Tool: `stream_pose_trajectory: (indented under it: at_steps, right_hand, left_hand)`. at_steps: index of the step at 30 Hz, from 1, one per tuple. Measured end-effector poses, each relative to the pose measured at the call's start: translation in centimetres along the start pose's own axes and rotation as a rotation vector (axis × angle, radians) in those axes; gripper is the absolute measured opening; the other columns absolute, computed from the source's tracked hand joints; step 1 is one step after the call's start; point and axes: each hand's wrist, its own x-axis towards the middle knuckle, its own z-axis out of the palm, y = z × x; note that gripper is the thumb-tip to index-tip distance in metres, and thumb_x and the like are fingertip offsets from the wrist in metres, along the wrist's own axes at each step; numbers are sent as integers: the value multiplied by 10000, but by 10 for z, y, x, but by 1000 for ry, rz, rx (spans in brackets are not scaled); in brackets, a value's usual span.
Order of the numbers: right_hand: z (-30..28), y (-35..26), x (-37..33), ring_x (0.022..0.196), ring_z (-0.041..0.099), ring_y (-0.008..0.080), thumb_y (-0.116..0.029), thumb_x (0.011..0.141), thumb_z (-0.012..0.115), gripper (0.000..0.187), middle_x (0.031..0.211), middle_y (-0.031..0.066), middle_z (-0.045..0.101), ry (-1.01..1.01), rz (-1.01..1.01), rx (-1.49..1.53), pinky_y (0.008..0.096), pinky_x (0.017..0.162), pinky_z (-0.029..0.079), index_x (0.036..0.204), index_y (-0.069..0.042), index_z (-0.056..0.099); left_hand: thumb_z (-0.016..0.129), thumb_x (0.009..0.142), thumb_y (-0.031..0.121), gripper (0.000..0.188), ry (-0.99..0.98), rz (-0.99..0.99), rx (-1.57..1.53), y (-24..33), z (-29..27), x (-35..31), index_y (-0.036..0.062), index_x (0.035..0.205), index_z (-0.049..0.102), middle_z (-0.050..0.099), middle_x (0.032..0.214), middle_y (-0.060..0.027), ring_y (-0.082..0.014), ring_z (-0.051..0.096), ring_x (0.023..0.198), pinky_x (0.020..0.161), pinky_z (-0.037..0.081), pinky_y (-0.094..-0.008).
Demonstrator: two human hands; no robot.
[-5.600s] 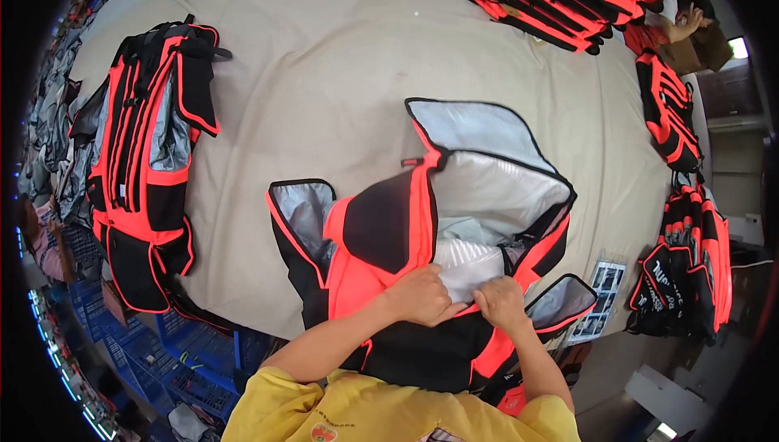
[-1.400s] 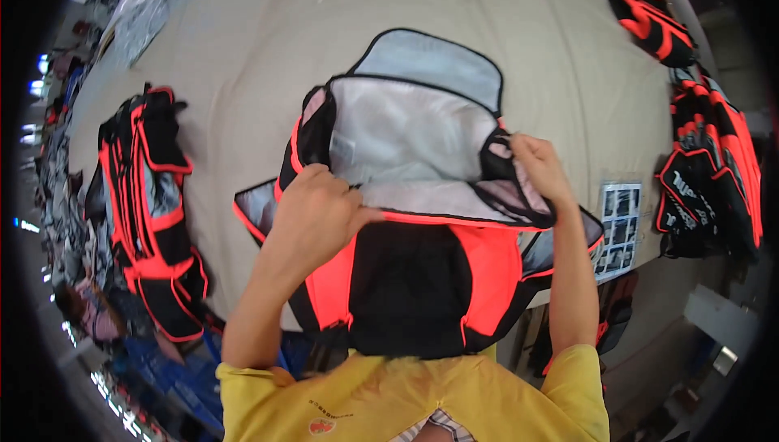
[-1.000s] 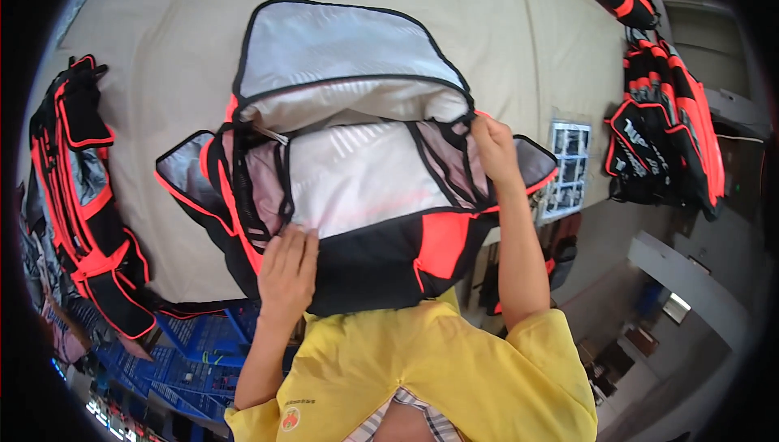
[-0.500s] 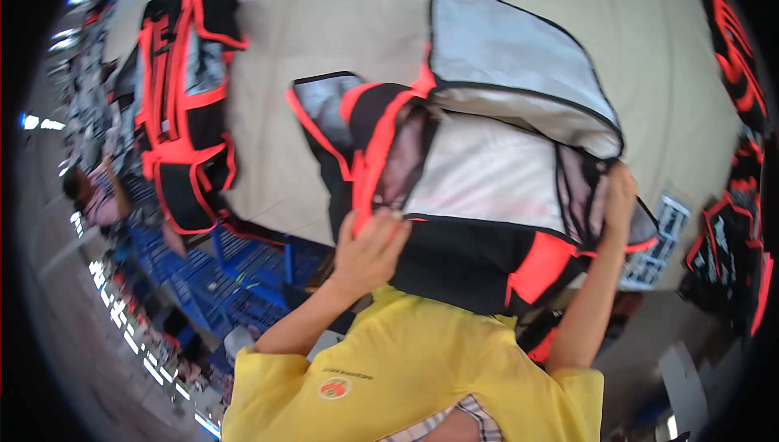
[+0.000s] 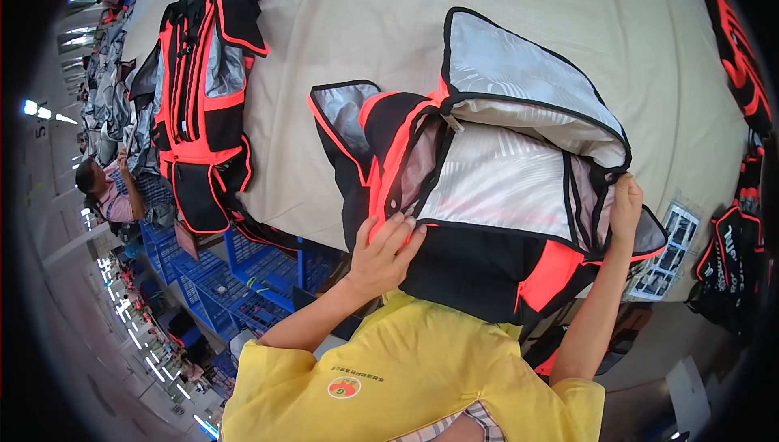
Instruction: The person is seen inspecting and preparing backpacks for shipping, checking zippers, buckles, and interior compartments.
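Note:
A black and orange backpack (image 5: 479,271) lies open on the beige table (image 5: 349,44), its silver-lined lid (image 5: 519,68) flipped back and white stuffing paper (image 5: 503,186) showing in the main compartment. My left hand (image 5: 388,251) grips the bag's near left edge by the orange trim. At the right rim of the opening, my right hand (image 5: 626,205) holds the edge. A small side flap with silver lining (image 5: 341,113) hangs open on the left.
A pile of closed black and orange backpacks (image 5: 203,93) lies at the table's left end, and more (image 5: 734,44) line the right side. Printed cards (image 5: 667,251) sit near the right edge. Blue crates (image 5: 243,271) stand below. Another person (image 5: 105,190) works at far left.
Both hands left the white paper inside the bag and moved out to the bag's left and right edges. The bag has been turned and its opening spread wide; the view swung left.

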Motion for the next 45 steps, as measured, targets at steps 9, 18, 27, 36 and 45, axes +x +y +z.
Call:
stream_pose_trajectory:
  at_steps: [9,18,27,36,45]
  right_hand:
    - [34,-83,-69,1327,571,285,-242,1128,469,469,1435,208,593,423,-304,-467,386,1142,420,1502,41,467]
    - [137,5,-166,1517,342,443,-453,1039,593,764,1632,283,365,-32,-106,-1308,561,1234,264,1553,70,381]
    - [128,2,-162,1506,355,448,-472,1060,547,748,1599,296,413,0,-163,-1151,560,1215,290,1534,89,404]
    - [101,9,-240,1550,321,371,-434,1082,526,640,1629,205,420,17,-266,-1088,575,1253,225,1559,-17,437]
    - [84,-12,-253,1485,432,396,-313,1076,565,531,1556,241,502,-31,-207,-1010,564,1204,333,1505,-7,501]
  left_hand:
    - [751,867,292,543,100,-55,-311,8,-26,14,107,1368,657,495,1511,-154,-454,419,1440,1149,318,-669]
    - [633,980,455,496,-76,-115,-318,50,64,-12,132,1353,679,554,1516,-98,-296,406,1505,1253,198,-608]
    - [664,967,369,386,145,-105,-279,55,75,-29,108,1242,740,645,1397,-97,-281,476,1445,1214,287,-588]
    - [652,982,314,450,0,-628,-229,-79,78,-7,40,1338,619,608,1384,-174,-419,570,1261,1005,496,-544]
    - [656,960,386,471,-307,-772,-312,-95,78,10,65,1304,682,584,1431,-192,-485,525,1330,1092,474,-548]
